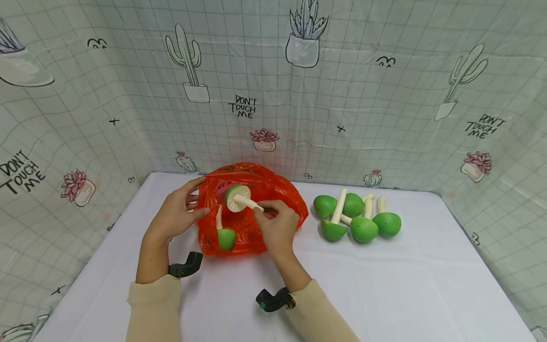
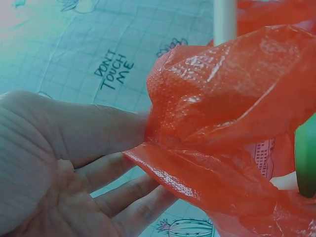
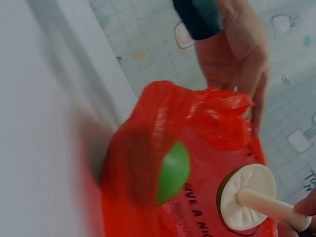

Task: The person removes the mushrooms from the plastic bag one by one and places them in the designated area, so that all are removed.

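Observation:
A red plastic bag [image 1: 249, 240] lies on the white table with its mouth spread open. My left hand [image 1: 176, 211] pinches the bag's left edge between thumb and fingers, as the left wrist view shows up close. By the end of its pale stem, my right hand [image 1: 278, 229] holds a toy mushroom [image 3: 247, 196] with a green cap. The mushroom's cap points left, over the bag's opening, with its cream underside showing. Another green mushroom [image 1: 226, 239] rests inside the bag near the left side, its stem pointing up and away.
Several more green toy mushrooms [image 1: 364, 229] lie in a cluster on the table [image 1: 384, 285], right of the bag. Behind and at both sides hangs a gridded cloth [image 1: 342, 95] printed with cacti. Each wrist carries a black camera mount [image 1: 186, 267].

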The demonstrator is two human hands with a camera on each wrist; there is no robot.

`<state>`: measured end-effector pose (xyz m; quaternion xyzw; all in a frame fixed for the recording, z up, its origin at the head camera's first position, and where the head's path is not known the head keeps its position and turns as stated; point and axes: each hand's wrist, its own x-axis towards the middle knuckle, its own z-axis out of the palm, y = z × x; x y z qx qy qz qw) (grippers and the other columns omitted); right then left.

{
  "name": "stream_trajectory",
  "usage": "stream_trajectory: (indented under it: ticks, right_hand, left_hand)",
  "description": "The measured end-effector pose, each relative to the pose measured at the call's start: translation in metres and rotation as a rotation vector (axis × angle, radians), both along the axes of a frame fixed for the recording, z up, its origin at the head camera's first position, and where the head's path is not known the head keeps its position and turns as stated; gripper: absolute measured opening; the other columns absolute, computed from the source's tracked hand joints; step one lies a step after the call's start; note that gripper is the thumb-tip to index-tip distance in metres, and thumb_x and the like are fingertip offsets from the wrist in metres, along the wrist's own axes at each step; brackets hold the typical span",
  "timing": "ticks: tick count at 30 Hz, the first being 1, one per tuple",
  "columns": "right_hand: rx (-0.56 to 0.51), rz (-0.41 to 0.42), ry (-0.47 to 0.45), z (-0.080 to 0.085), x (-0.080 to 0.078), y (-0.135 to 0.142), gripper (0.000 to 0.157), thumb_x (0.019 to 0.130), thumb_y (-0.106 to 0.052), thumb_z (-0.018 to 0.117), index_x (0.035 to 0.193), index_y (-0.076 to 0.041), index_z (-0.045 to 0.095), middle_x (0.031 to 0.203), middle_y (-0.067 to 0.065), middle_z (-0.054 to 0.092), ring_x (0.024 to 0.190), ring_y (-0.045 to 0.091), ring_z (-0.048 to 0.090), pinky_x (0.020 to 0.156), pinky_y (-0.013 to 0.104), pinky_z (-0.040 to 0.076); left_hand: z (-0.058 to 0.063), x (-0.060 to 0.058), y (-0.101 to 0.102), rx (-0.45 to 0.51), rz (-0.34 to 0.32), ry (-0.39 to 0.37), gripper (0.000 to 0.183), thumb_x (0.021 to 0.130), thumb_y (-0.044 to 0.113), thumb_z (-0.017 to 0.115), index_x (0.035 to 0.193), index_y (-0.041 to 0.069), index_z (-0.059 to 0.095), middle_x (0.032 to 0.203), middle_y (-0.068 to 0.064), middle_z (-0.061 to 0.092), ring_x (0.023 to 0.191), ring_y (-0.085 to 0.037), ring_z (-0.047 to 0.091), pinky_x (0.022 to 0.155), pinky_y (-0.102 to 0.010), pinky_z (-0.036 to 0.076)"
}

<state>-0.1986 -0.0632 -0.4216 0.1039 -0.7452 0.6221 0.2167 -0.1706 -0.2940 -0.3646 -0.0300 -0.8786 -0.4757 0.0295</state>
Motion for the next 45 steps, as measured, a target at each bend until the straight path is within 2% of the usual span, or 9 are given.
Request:
stream_trajectory:
  ticks: [9, 19, 25, 32, 40, 45]
  right_hand:
    - [-0.087, 0.006, 0.005, 0.024, 0.005, 0.017, 0.011, 0.087, 0.002, 0.08, 0.098, 0.002, 0.081, 0.09, 0.012, 0.078, 0.073, 0.024, 0.076, 0.069, 0.026, 0.064]
    - [-0.179, 0.011, 0.019, 0.04, 0.009, 0.034, 0.013, 0.087, 0.004, 0.079, 0.099, 0.003, 0.081, 0.094, 0.016, 0.077, 0.077, 0.028, 0.076, 0.072, 0.024, 0.063]
    - [-0.194, 0.007, 0.03, 0.045, 0.01, 0.046, 0.013, 0.087, 0.006, 0.079, 0.1, 0.004, 0.081, 0.094, 0.016, 0.076, 0.08, 0.027, 0.074, 0.074, 0.024, 0.063]
    - [-0.206, -0.034, 0.091, 0.052, 0.006, 0.066, 0.012, 0.086, 0.008, 0.078, 0.097, 0.005, 0.081, 0.095, 0.017, 0.077, 0.079, 0.02, 0.075, 0.073, 0.027, 0.064]
    - [-0.194, -0.075, 0.058, 0.052, 0.003, 0.085, 0.012, 0.087, 0.006, 0.078, 0.099, 0.005, 0.081, 0.097, 0.019, 0.077, 0.076, 0.013, 0.075, 0.073, 0.026, 0.064]
    - [-0.184, -0.111, 0.044, 0.05, 0.0, 0.099, 0.012, 0.087, 0.006, 0.079, 0.098, 0.005, 0.081, 0.095, 0.02, 0.077, 0.075, 0.016, 0.074, 0.07, 0.023, 0.063]
  left_hand:
    - [0.001, 0.0, 0.001, -0.016, -0.001, -0.007, 0.078, 0.097, 0.0, 0.07, 0.165, 0.005, 0.032, 0.164, -0.023, 0.039, 0.138, -0.049, 0.05, 0.11, -0.058, 0.047]
    - [0.0, -0.001, 0.003, -0.039, 0.01, 0.002, 0.079, 0.096, -0.001, 0.072, 0.164, 0.004, 0.032, 0.163, -0.025, 0.04, 0.137, -0.049, 0.051, 0.11, -0.059, 0.047]
    - [0.0, -0.001, 0.004, -0.036, 0.003, 0.008, 0.08, 0.095, -0.003, 0.071, 0.164, 0.004, 0.032, 0.163, -0.025, 0.04, 0.137, -0.05, 0.051, 0.11, -0.059, 0.048]
    - [0.001, 0.0, 0.005, -0.036, 0.016, -0.013, 0.081, 0.095, -0.004, 0.071, 0.165, 0.005, 0.032, 0.163, -0.025, 0.039, 0.138, -0.05, 0.05, 0.107, -0.058, 0.05]
    - [0.002, 0.0, 0.006, -0.041, 0.011, -0.016, 0.082, 0.095, -0.004, 0.072, 0.165, 0.004, 0.031, 0.163, -0.026, 0.038, 0.138, -0.051, 0.049, 0.109, -0.059, 0.048]
    - [0.003, -0.001, 0.008, -0.035, 0.011, -0.021, 0.082, 0.095, -0.004, 0.072, 0.165, 0.004, 0.031, 0.163, -0.026, 0.038, 0.139, -0.051, 0.049, 0.109, -0.059, 0.048]
